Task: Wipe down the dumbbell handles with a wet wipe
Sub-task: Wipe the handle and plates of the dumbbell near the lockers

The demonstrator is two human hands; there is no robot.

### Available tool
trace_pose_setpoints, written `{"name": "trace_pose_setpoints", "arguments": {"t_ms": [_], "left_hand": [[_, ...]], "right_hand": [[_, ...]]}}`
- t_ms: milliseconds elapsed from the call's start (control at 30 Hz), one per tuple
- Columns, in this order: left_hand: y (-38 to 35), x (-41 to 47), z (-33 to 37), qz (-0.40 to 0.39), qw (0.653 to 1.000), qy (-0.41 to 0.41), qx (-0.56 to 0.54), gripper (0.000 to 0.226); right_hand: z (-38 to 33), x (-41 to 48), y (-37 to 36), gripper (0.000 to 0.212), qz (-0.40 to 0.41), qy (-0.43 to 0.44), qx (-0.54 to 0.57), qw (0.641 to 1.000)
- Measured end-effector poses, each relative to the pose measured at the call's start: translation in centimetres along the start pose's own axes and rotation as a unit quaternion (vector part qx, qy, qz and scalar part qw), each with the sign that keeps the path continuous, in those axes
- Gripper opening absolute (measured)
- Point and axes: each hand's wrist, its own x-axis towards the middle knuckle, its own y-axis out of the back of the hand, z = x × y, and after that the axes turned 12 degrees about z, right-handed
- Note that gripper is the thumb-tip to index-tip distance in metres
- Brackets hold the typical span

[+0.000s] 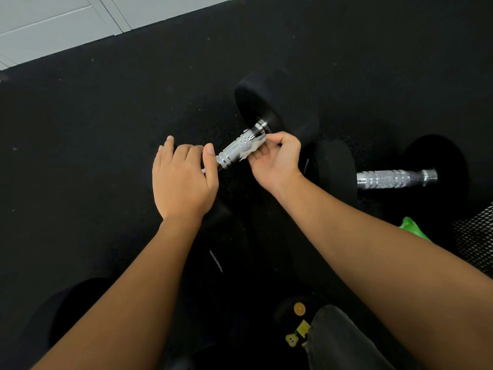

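**Wiping the first handle: work the wipe right round the knurling**

The near dumbbell handle (238,149) is a knurled chrome bar lying tilted on the black rubber floor (106,129), its far end running into a black weight head (266,100) and its near end disappearing behind the left hand (181,180). A small white wet wipe (252,151) is pressed against the underside of the bar, close to the collar at the far end.

The right hand (274,158) has its fingers and thumb pinched on the wipe, holding it to the handle. The left hand rests over the near end of the dumbbell with fingers loosely curled; whether it is actually gripping the bar or only steadying it cannot be told, because the hand covers the contact.

To do this step well, the wipe probably needs to wrap further around the bar, since only 1 side appears covered now. Sliding along the full length while the left hand turns the dumbbell would reach the whole circumference, and firm pressure should help the damp cloth get into the knurled grooves. The smooth collar beside the weight head deserves a pass too.

A 2nd dumbbell (394,178) lies just beside the first, to the right, its handle bare and apparently not yet in hand. Further right sit a green object (413,228) and a black mesh item (477,239); neither can be identified with certainty.
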Motion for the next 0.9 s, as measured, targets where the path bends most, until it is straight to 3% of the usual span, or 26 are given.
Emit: {"name": "trace_pose_setpoints", "arguments": {"t_ms": [167,367,567,733,900], "left_hand": [[0.0,0.0,0.0,0.0,1.0,0.001,-0.001,0.063],[0.0,0.0,0.0,0.001,1.0,-0.001,0.001,0.063],[0.0,0.0,0.0,-0.006,1.0,0.003,0.005,0.062],[0.1,0.0,0.1,-0.006,1.0,0.004,0.006,0.062],[0.1,0.0,0.0,-0.01,1.0,-0.001,0.009,0.063]], "right_hand": [[0.1,0.3,-0.2,0.023,-0.018,0.008,0.0,1.0],[-0.5,-0.5,1.1,0.05,-0.03,0.009,-0.044,0.999],[-0.3,0.9,-0.7,0.014,-0.015,0.021,-0.069,0.997],[0.1,2.2,-1.2,0.026,0.011,0.055,-0.15,0.987],[0.1,1.8,-0.6,0.019,0.016,0.04,-0.14,0.989]]}}
